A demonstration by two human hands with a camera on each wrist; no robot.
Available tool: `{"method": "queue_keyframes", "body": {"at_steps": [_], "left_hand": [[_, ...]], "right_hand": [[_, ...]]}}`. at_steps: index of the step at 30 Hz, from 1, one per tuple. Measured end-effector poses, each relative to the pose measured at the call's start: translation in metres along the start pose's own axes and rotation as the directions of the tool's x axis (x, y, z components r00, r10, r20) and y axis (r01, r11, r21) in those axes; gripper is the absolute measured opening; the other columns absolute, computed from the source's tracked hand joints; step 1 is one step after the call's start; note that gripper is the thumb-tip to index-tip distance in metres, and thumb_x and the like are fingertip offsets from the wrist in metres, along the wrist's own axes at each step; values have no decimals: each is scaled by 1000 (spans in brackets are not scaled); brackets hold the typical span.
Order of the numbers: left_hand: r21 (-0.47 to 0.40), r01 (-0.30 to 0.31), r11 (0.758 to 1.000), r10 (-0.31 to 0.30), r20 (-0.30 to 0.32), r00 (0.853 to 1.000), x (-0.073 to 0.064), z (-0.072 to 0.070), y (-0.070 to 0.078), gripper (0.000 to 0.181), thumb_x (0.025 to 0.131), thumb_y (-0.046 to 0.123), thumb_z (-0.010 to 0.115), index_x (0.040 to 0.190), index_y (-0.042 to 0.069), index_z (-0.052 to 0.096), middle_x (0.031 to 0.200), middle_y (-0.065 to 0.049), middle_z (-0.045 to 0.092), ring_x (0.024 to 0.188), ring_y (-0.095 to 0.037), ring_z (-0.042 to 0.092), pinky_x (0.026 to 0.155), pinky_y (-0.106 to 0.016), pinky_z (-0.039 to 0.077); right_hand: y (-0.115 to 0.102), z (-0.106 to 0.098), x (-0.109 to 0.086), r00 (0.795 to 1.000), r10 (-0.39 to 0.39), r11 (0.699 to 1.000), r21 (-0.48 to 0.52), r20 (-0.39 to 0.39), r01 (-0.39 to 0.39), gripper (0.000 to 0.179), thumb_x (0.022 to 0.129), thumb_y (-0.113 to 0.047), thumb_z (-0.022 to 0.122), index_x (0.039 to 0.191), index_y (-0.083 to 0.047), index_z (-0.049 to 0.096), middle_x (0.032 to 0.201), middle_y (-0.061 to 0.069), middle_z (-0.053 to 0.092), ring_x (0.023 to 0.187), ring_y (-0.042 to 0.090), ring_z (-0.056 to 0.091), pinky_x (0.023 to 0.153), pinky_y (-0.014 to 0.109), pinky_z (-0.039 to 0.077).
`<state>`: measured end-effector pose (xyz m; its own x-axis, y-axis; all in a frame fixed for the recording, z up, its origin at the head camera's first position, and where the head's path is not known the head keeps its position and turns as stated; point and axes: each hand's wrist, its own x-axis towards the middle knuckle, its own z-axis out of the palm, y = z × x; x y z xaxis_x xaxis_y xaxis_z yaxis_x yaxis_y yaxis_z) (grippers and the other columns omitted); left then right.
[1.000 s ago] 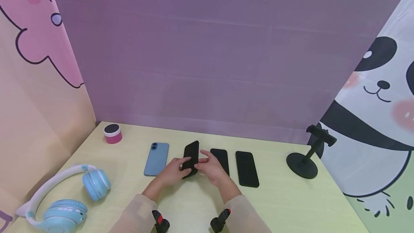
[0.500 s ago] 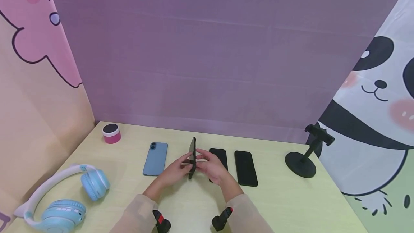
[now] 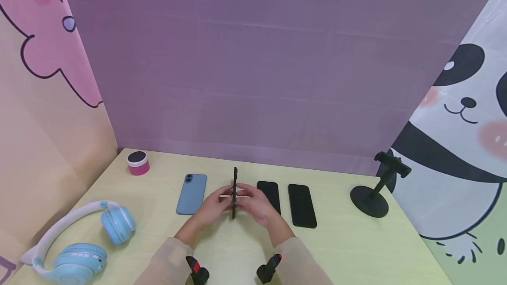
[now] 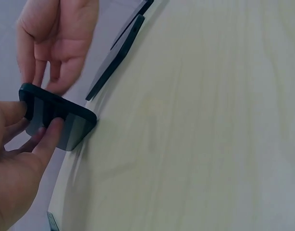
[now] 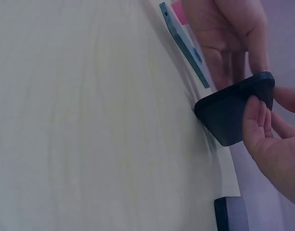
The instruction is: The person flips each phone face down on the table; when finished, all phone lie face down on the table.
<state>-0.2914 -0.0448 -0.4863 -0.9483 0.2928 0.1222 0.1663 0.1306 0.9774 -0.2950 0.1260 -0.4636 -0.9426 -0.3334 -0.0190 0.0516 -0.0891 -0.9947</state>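
In the head view a black smartphone (image 3: 234, 177) stands on edge, nearly edge-on to the camera, between both hands. My left hand (image 3: 211, 210) holds it from the left, thumb and fingers at its face and edge. From the other side my right hand (image 3: 258, 206) holds it with fingertips and thumb. The left wrist view shows the phone's reflective face (image 4: 76, 127); its dark face (image 5: 222, 118) appears in the right wrist view. A blue phone (image 3: 192, 195) lies camera side up at left. Two more black phones, one partly hidden (image 3: 270, 195) and one fully visible (image 3: 303, 206), lie at right.
Cat-ear headphones (image 3: 75, 250) lie at front left on the pale table (image 3: 356, 250). A pink jar-like object (image 3: 138, 164) stands at back left, a black stand (image 3: 370, 201) at the right. A purple backdrop (image 3: 253, 78) rises behind.
Between the hands, the black phone has turned from showing its dark face to standing nearly edge-on to the head camera. Both hands stay in about the same place, their fingers shifting around it.
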Motion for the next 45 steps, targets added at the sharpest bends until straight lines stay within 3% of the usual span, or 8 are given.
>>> {"method": "queue_keyframes", "body": {"at_steps": [4, 11, 22, 29, 37, 41, 45], "left_hand": [[-19, 0, 1000, -1, -46, 999, -3, 0, 3, 41, 103, 7, 48, 141, -6, 43, 125, -21, 53, 107, -31, 60, 89, -38, 51], [61, 7, 998, 0, -118, 993, -2, -2, 4, 47, 100, 11, 57, 143, 0, 43, 124, -18, 56, 112, -32, 58, 85, -38, 52], [249, -14, 968, 51, -143, 988, -5, -12, 9, 38, 93, 3, 62, 130, -4, 57, 118, -19, 57, 106, -34, 58, 73, -36, 53], [320, -16, 947, 74, -170, 983, -7, -19, 6, 37, 89, 0, 66, 125, -6, 60, 114, -18, 60, 101, -33, 60, 71, -35, 54], [370, -22, 929, 83, -151, 985, -8, -25, -5, 36, 86, -2, 68, 121, -9, 61, 112, -21, 59, 93, -31, 63, 72, -38, 54], [426, -2, 905, 68, -140, 988, -7, -26, -10, 39, 84, 0, 72, 120, -10, 61, 102, -18, 59, 88, -28, 63, 72, -38, 53], [502, 19, 864, 53, -129, 990, -5, -27, -12, 40, 83, 3, 74, 120, -10, 62, 92, -12, 58, 82, -23, 59, 71, -37, 51]], "right_hand": [[7, 2, 0, 1000, 17, 1000, -7, 10, -17, 51, 91, 11, 54, 140, 14, 39, 110, 15, 52, 86, 16, 61, 87, 38, 51], [15, 4, -1, 999, 50, 996, -67, -18, -51, 50, 91, 10, 54, 139, 15, 39, 111, 18, 53, 91, 18, 62, 89, 39, 50], [18, 11, 1, 997, -26, 969, -249, -74, 7, 52, 85, 9, 59, 135, 15, 44, 108, 23, 57, 85, 18, 59, 80, 35, 53], [12, 16, 0, 992, -7, 950, -310, -122, -32, 52, 83, 11, 63, 133, 13, 48, 108, 23, 55, 88, 21, 57, 80, 35, 53], [13, 16, 0, 987, -8, 927, -372, -163, -54, 50, 82, 11, 66, 130, 12, 52, 105, 22, 57, 88, 23, 56, 76, 34, 53], [14, 16, 1, 983, -15, 908, -414, -184, -63, 48, 80, 11, 67, 127, 11, 55, 103, 21, 58, 88, 24, 57, 76, 34, 53], [15, 16, 6, 978, -18, 865, -494, -209, -89, 45, 79, 9, 70, 124, 8, 59, 101, 16, 60, 89, 23, 56, 76, 34, 52]]}}
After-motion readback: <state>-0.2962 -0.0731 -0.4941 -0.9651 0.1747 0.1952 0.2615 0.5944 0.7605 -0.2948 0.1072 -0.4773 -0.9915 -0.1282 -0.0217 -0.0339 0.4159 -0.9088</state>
